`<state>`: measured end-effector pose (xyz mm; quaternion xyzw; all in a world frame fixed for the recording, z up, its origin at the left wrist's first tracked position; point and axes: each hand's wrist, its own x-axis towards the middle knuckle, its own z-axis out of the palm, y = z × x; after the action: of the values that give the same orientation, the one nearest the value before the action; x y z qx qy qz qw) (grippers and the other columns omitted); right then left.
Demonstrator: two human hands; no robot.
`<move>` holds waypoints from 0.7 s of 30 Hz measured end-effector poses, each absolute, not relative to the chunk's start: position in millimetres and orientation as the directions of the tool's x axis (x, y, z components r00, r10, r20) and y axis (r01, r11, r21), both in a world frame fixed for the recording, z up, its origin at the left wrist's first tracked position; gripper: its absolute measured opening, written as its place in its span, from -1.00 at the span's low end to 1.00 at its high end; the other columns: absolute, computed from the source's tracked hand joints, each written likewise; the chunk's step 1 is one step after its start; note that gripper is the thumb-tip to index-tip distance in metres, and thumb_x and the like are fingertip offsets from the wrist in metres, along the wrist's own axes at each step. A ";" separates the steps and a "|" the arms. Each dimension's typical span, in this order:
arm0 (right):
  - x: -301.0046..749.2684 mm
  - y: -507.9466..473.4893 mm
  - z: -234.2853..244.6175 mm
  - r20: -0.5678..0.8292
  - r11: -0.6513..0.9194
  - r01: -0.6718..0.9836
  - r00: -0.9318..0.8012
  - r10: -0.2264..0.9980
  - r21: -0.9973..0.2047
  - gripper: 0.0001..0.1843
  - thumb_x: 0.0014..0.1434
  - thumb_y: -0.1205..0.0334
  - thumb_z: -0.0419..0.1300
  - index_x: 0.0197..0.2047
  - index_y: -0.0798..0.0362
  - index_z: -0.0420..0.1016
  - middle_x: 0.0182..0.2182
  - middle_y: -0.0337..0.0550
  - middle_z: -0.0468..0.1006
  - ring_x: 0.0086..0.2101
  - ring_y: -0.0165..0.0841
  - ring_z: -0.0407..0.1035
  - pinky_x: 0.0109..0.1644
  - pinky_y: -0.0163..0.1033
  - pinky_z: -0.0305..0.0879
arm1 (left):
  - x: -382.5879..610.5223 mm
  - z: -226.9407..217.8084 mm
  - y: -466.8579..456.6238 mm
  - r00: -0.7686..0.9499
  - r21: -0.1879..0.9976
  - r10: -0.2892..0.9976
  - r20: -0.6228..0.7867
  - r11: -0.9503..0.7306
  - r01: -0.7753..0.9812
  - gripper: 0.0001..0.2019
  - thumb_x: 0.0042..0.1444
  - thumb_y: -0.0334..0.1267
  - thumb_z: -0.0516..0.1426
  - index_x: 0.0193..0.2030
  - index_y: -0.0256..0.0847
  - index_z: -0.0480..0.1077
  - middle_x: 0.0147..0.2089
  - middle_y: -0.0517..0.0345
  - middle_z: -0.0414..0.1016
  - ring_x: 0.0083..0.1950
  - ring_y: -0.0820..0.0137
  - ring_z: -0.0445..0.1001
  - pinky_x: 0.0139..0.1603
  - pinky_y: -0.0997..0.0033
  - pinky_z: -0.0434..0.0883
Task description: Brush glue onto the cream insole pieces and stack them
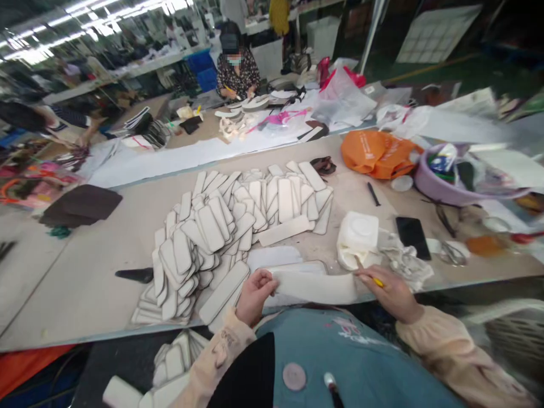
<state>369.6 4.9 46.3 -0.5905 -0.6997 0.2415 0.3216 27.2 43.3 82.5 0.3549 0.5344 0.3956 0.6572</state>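
Note:
My left hand [254, 294] is closed on the left end of a long white padded strip [317, 286] that lies along the near table edge. My right hand [389, 289] rests at the strip's right end and pinches a yellow pencil-like tool [376, 280]. Just beyond the strip lie flat white pieces [276, 258]. A big heap of the same white rounded strips [238, 221] spreads over the table to the left and ahead of my left hand.
A white plastic tub [357, 238], a crumpled rag [406, 260], a black phone [413, 235], scissors [450, 252], an orange bag [376, 153] and a purple basin [450, 190] stand at right. A person [236, 65] works at the far table. More strips [170, 368] lie below the table edge.

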 end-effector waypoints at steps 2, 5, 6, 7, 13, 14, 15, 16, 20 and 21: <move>364.3 2.3 41.6 0.083 0.162 0.650 -0.151 0.985 -0.742 -0.74 0.24 0.05 0.07 -0.28 -0.03 0.53 -0.35 -0.16 0.57 -0.30 -0.30 0.47 -0.21 -0.20 0.40 | 20.9 71.0 33.0 0.064 0.859 0.872 -0.485 0.489 -0.152 -0.70 -0.13 -0.19 0.32 -0.38 -0.26 0.30 -0.56 0.34 0.31 -0.56 0.61 0.27 -0.50 0.60 0.18; 354.3 0.2 33.9 -0.036 0.082 0.651 -0.166 0.985 -0.755 -0.68 0.23 -0.02 0.06 -0.29 -0.04 0.55 -0.31 -0.17 0.61 -0.28 -0.27 0.49 -0.16 -0.17 0.42 | 10.6 59.2 21.5 -0.001 0.804 0.822 -0.570 0.557 -0.208 -0.67 -0.16 -0.18 0.34 -0.38 -0.25 0.29 -0.58 0.36 0.30 -0.59 0.61 0.26 -0.55 0.61 0.15; 350.4 0.1 31.2 -0.080 0.048 0.656 -0.165 0.983 -0.754 -0.66 0.23 -0.05 0.05 -0.26 -0.04 0.56 -0.28 -0.17 0.62 -0.26 -0.25 0.50 -0.14 -0.15 0.43 | 7.4 57.0 18.9 -0.010 0.793 0.813 -0.582 0.565 -0.227 -0.67 -0.17 -0.18 0.34 -0.38 -0.24 0.29 -0.58 0.36 0.30 -0.60 0.62 0.26 -0.56 0.61 0.15; 346.3 0.3 28.5 -0.123 0.020 0.660 -0.169 0.978 -0.751 -0.63 0.22 -0.07 0.05 -0.22 -0.04 0.57 -0.24 -0.16 0.62 -0.23 -0.24 0.50 -0.10 -0.13 0.43 | 4.7 55.4 17.0 -0.008 0.788 0.811 -0.585 0.566 -0.243 -0.66 -0.17 -0.19 0.34 -0.38 -0.24 0.29 -0.58 0.36 0.30 -0.60 0.62 0.26 -0.56 0.62 0.15; 326.0 7.0 20.3 -0.278 -0.062 0.678 -0.215 0.936 -0.732 -0.51 0.22 -0.08 0.04 0.01 0.06 0.53 -0.05 -0.02 0.57 -0.07 -0.16 0.46 0.05 -0.05 0.35 | -3.6 54.9 17.3 0.107 0.797 0.842 -0.529 0.536 -0.279 -0.71 -0.11 -0.23 0.32 -0.38 -0.25 0.29 -0.51 0.32 0.36 -0.54 0.63 0.29 -0.50 0.63 0.25; 324.1 8.3 20.6 -0.291 -0.077 0.668 -0.216 0.932 -0.740 -0.51 0.22 -0.07 0.04 0.00 0.07 0.53 -0.05 -0.02 0.57 -0.07 -0.17 0.46 0.06 -0.05 0.34 | -4.4 54.8 18.7 0.115 0.799 0.846 -0.521 0.531 -0.282 -0.72 -0.11 -0.24 0.32 -0.38 -0.25 0.29 -0.50 0.32 0.36 -0.53 0.63 0.30 -0.49 0.63 0.26; 322.4 9.4 21.3 -0.303 -0.095 0.653 -0.213 0.929 -0.751 -0.52 0.21 -0.06 0.05 -0.01 0.08 0.54 -0.06 -0.03 0.57 -0.07 -0.17 0.46 0.05 -0.07 0.34 | -5.3 54.5 20.3 0.118 0.798 0.846 -0.520 0.531 -0.287 -0.72 -0.11 -0.24 0.32 -0.37 -0.24 0.29 -0.50 0.32 0.37 -0.52 0.63 0.31 -0.49 0.63 0.27; 321.0 10.2 22.2 -0.313 -0.114 0.636 -0.209 0.927 -0.763 -0.54 0.20 -0.06 0.06 -0.04 0.08 0.55 -0.08 -0.04 0.58 -0.09 -0.18 0.47 0.04 -0.08 0.34 | -6.4 53.8 21.9 0.119 0.793 0.843 -0.525 0.535 -0.292 -0.71 -0.11 -0.24 0.33 -0.36 -0.24 0.29 -0.49 0.33 0.37 -0.52 0.63 0.31 -0.49 0.63 0.28; 315.7 11.0 25.4 -0.344 -0.174 0.583 -0.195 0.919 -0.794 -0.61 0.16 -0.04 0.10 -0.19 0.05 0.60 -0.20 -0.10 0.63 -0.18 -0.20 0.49 -0.03 -0.13 0.37 | -11.3 48.9 27.3 0.101 0.772 0.826 -0.554 0.556 -0.308 -0.68 -0.14 -0.23 0.34 -0.36 -0.24 0.29 -0.49 0.34 0.37 -0.52 0.63 0.31 -0.49 0.63 0.30; 314.2 11.0 25.6 -0.351 -0.186 0.579 -0.185 0.918 -0.794 -0.61 0.16 -0.05 0.10 -0.19 0.04 0.60 -0.21 -0.11 0.63 -0.18 -0.20 0.49 -0.04 -0.12 0.36 | -12.4 47.8 28.2 0.095 0.771 0.826 -0.556 0.555 -0.313 -0.67 -0.15 -0.23 0.35 -0.36 -0.25 0.29 -0.49 0.33 0.37 -0.52 0.63 0.32 -0.48 0.62 0.31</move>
<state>314.2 11.0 25.6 -0.6119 -0.6115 0.4677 0.1812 -12.4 28.2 47.8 0.2392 0.5359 0.4068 0.7001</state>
